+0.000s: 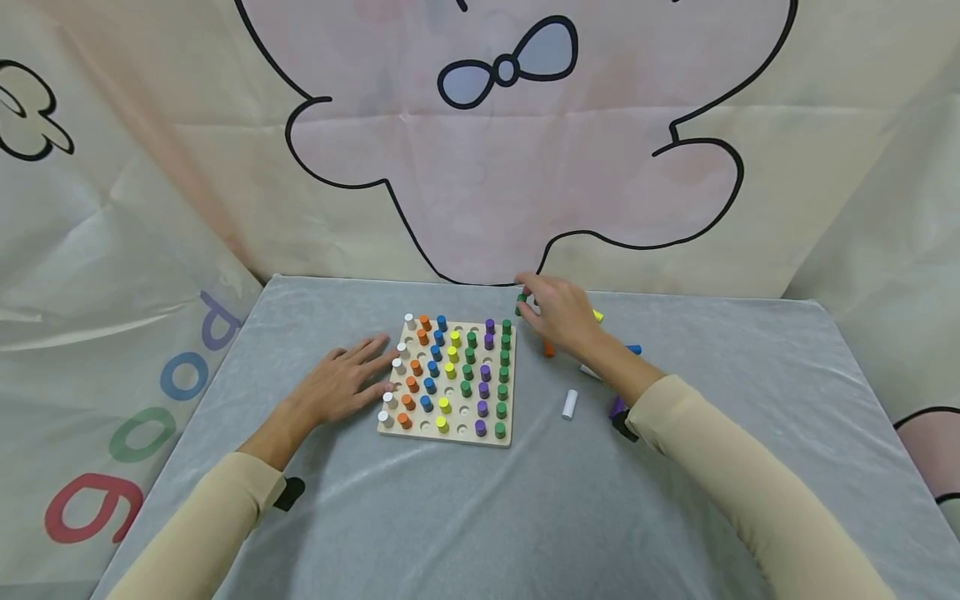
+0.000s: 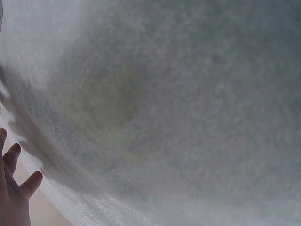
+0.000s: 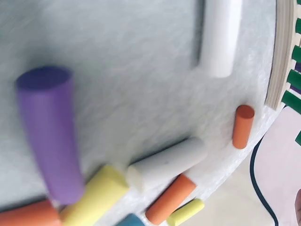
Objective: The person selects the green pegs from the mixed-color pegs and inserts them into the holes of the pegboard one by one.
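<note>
A wooden pegboard (image 1: pixel 491 436) lies on the grey cloth, filled with columns of white, orange, blue, yellow, green and purple pegs; a few holes are empty. My left hand (image 1: pixel 351 385) lies flat on the cloth with straight fingers touching the board's left edge. My right hand (image 1: pixel 561 315) hovers just beyond the board's far right corner and pinches a green peg (image 1: pixel 521 298) at its fingertips. In the left wrist view only my fingers (image 2: pixel 14 188) and the cloth show. The right wrist view shows the board's edge (image 3: pixel 281 52) and loose pegs.
Loose pegs lie right of the board: a white one (image 1: pixel 570 403), orange (image 1: pixel 548 351), yellow (image 1: pixel 597 316), blue (image 1: pixel 635 349) and purple (image 1: pixel 617 407). Close up I see a purple peg (image 3: pixel 49 132), white pegs (image 3: pixel 221 37) and an orange peg (image 3: pixel 243 126). A printed backdrop stands behind the table.
</note>
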Demonstrator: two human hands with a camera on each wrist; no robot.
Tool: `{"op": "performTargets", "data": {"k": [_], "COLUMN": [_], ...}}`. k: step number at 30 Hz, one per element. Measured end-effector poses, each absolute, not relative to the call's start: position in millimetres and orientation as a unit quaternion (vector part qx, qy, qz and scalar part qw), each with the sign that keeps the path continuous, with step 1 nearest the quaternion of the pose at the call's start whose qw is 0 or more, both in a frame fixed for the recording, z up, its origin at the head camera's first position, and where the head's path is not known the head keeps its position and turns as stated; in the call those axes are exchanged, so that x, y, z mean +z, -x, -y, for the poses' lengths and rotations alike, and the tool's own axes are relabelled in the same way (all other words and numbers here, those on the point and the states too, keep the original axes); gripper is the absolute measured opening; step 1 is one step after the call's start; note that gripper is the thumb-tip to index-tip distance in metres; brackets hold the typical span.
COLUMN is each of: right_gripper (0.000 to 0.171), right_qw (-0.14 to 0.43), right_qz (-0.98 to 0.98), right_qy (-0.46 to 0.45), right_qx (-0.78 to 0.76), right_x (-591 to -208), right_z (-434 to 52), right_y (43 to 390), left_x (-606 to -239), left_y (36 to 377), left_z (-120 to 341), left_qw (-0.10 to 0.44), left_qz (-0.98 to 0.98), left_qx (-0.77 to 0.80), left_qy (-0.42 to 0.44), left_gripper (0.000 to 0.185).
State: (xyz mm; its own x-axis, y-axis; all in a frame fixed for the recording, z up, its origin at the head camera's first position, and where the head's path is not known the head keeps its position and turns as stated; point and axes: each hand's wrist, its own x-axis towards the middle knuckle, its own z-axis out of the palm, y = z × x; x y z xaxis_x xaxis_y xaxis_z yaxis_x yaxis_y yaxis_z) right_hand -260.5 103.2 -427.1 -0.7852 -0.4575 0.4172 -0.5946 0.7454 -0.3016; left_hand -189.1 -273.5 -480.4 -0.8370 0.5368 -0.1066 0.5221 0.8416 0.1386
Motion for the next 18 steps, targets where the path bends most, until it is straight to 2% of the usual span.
{"op": "performTargets", "data": {"k": [9,18], "right_gripper": [0.031,0.035], "right_qw": [0.157,0.124], "right_qz": [0.914,0.922], "right_qy": [-0.304,-0.302], "right_qx": [0.216,0.21], "right_x": [-428,-427], "right_z": [-81,-60], "right_y": [262,259], "left_x": [-480,-481], "left_y": [189,189], "left_z": [273,274], "left_qw": [0.075,0.075], "left_qz": [-0.956,-0.957], "left_qx": [0.056,0.058], "left_qy": [-0.279,-0.275], "left_gripper": [0.066,0.066]}}
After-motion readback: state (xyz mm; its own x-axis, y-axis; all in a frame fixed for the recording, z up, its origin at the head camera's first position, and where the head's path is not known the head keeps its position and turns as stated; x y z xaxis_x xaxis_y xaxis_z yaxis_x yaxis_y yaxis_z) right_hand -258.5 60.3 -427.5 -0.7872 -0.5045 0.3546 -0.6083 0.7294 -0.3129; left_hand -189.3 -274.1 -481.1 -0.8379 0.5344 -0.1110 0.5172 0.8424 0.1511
